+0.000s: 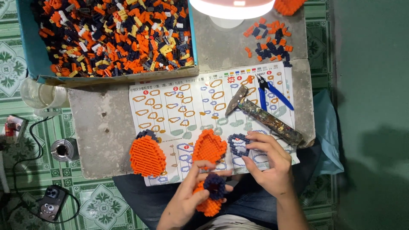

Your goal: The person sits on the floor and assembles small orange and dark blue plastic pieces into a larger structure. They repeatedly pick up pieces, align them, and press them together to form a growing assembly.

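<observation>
Box: blue-walled tray of loose orange, navy and yellow plastic bricks, upper left of frame.
Flat piece: orange ridged brick panel lies lower left of centre on the printed instruction sheet.
Left hand: fingers closed around an orange brick lump with a dark navy cluster, lower centre.
Right hand: fingertips pinch the dark navy brick ring on the sheet.
Tools: blue-handled cutters, upper right.
Our judgement: we'd press straight down and support the lump from underneath.
</observation>
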